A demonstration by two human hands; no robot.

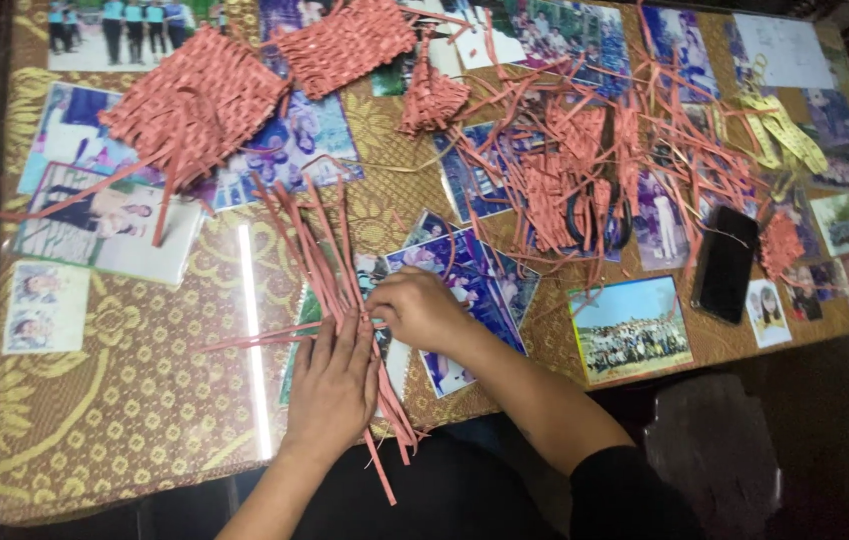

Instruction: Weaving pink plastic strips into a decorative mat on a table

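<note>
From my remote seat I saw a glass-topped table (145,420) with photographs (630,328) pressed over a gold patterned cloth, littered with woven pink mats (195,100), a tangle of loose pink scraps (585,170), yellow strips (785,130) and a black phone (725,265), while the floor beyond its near edge lay dark. My left hand (333,385) lay flat, fingers spread, pinning a bundle of pink paper strips (325,270) near the table's front edge. My right hand (420,310) was curled, pinching those strips just beside it.
</note>
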